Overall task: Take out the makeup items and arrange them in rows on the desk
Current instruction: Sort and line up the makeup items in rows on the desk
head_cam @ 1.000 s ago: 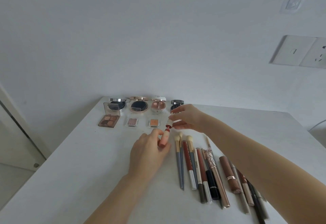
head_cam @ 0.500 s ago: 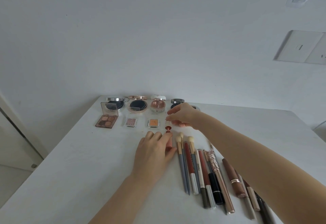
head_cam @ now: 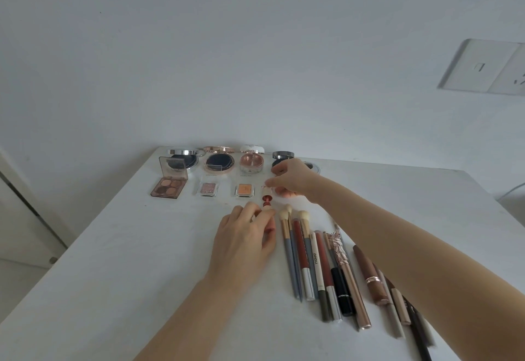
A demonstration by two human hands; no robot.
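Note:
A pink lipstick tube (head_cam: 269, 229) with its red tip (head_cam: 267, 199) bared lies on the white desk (head_cam: 113, 261), just left of the brushes. My left hand (head_cam: 245, 242) covers the tube, fingers and thumb curled round it. My right hand (head_cam: 291, 180) reaches over the brushes and pinches the small pale cap (head_cam: 266, 189) just beyond the red tip. Behind stand several round compacts (head_cam: 218, 162). In front of them lie an open eyeshadow palette (head_cam: 169, 187) and two small single shadows (head_cam: 208, 189).
Brushes, pencils and tubes lie side by side in a row (head_cam: 326, 269) running to the lower right, partly under my right forearm. A brown lip gloss (head_cam: 369, 275) lies among them. The desk's left edge drops to the floor. A wall socket (head_cam: 483, 65) is at the right.
The lipstick went down from the air onto the desk beside the brushes. My right hand drew the cap away from the tube, so the red tip now shows between them.

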